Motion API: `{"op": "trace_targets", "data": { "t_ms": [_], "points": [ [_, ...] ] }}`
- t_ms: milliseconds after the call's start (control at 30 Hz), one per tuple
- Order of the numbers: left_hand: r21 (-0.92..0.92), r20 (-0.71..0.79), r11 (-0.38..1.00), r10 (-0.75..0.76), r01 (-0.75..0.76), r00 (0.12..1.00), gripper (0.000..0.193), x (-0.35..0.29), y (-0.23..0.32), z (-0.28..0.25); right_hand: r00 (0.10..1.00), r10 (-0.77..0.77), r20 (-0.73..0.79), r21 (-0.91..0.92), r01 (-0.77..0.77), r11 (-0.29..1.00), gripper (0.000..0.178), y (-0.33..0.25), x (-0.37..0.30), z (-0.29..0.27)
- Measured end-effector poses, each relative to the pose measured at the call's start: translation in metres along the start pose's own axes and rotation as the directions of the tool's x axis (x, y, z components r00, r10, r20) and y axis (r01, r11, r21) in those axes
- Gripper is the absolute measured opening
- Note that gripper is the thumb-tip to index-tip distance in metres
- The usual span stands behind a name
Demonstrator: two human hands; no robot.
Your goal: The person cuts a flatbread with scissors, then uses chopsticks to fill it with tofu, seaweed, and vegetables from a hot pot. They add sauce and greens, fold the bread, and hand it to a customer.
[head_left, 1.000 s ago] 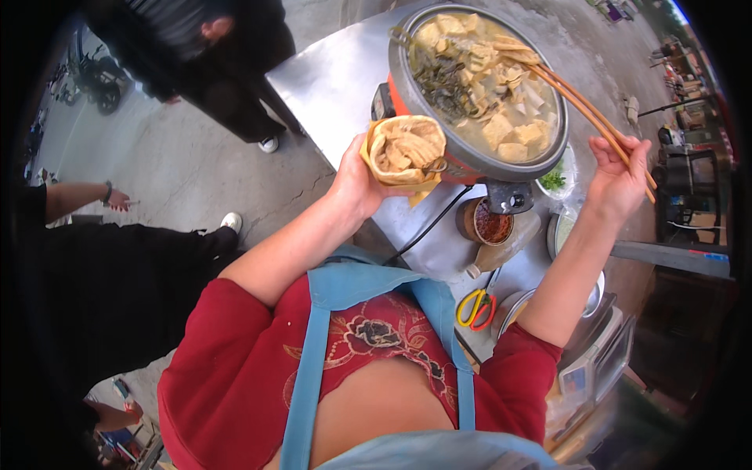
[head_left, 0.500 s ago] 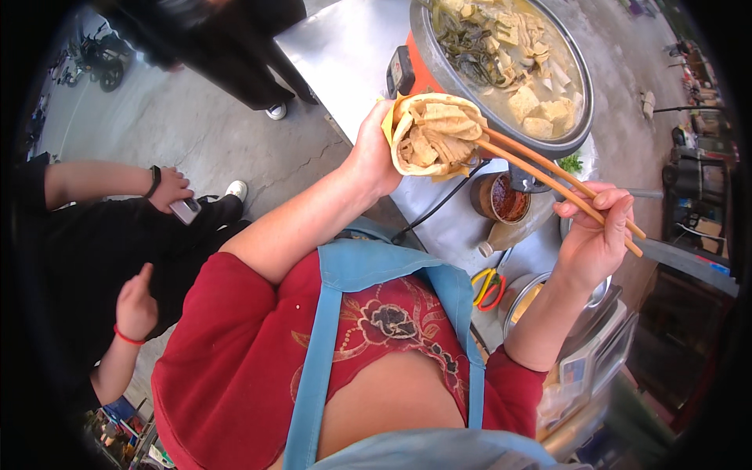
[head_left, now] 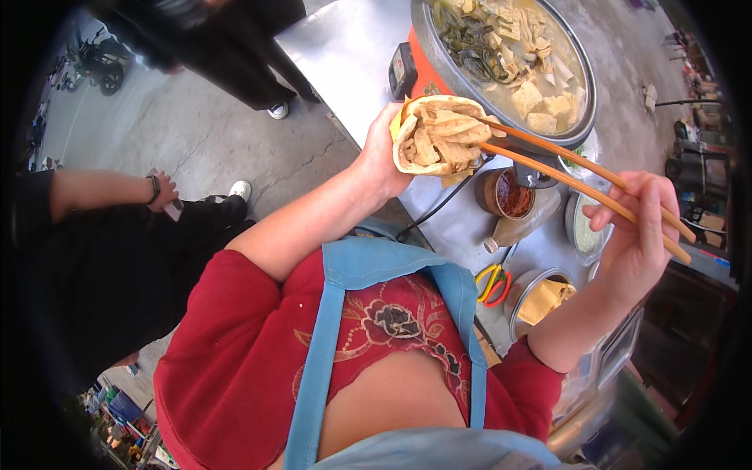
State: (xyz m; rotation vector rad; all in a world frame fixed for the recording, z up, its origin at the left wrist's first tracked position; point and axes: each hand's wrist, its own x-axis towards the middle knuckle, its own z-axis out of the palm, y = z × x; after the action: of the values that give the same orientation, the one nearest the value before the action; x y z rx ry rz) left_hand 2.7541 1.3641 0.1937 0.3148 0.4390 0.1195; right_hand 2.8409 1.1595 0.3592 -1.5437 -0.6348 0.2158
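Observation:
My left hand (head_left: 387, 153) grips a flatbread pocket (head_left: 440, 137) with a bit of yellow paper around its far left side. Folded strips of what looks like tofu skin fill its mouth. In my right hand (head_left: 644, 227) is a pair of long wooden chopsticks (head_left: 580, 186); their tips are at the right side of the filling. Just beyond the bread stands a round orange pot with a metal rim (head_left: 593, 55), holding broth, dark green strands of seaweed (head_left: 470, 43) and pale tofu chunks (head_left: 540, 106).
On the metal table (head_left: 337, 47) stand a jar of red sauce (head_left: 513, 196), a lying bottle (head_left: 509, 233), scissors (head_left: 495, 283), a bowl of pale green stuff (head_left: 586, 227) and a tin with yellow paper (head_left: 544, 301). People in black (head_left: 117, 266) stand at the left.
My right hand has moved right and nearer, and the chopsticks have spread apart. The flatbread stays almost in place. At the left, a bystander's pointing hand has dropped out of sight.

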Motion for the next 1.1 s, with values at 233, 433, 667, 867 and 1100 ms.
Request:
{"op": "trace_targets", "data": {
  "t_ms": [233,433,667,867,1100],
  "points": [
    [-0.036,-0.108,0.999,0.013,-0.017,0.994,0.046,-0.002,0.007,0.008,0.998,-0.050,-0.034,0.121,0.054,0.991,0.025,0.028,-0.001,0.014],
    [-0.040,-0.118,0.998,0.037,-0.042,0.992,0.041,0.000,0.012,0.009,1.000,-0.007,-0.030,0.146,0.012,0.989,0.023,0.041,0.005,0.016],
    [-0.086,-0.149,0.996,0.015,-0.028,0.989,0.042,0.001,0.021,0.010,0.925,-0.129,-0.357,-0.008,0.135,0.991,0.024,0.046,0.054,-0.019],
    [0.001,-0.174,1.000,0.028,-0.029,0.984,0.045,-0.001,0.020,0.010,0.916,0.041,-0.399,0.055,-0.021,0.998,0.026,0.106,0.117,-0.018],
    [0.034,-0.132,0.999,0.008,-0.004,0.991,0.051,0.001,0.022,0.001,0.882,-0.043,-0.469,0.161,0.134,0.978,0.029,0.108,0.120,-0.032]
  ]
}}
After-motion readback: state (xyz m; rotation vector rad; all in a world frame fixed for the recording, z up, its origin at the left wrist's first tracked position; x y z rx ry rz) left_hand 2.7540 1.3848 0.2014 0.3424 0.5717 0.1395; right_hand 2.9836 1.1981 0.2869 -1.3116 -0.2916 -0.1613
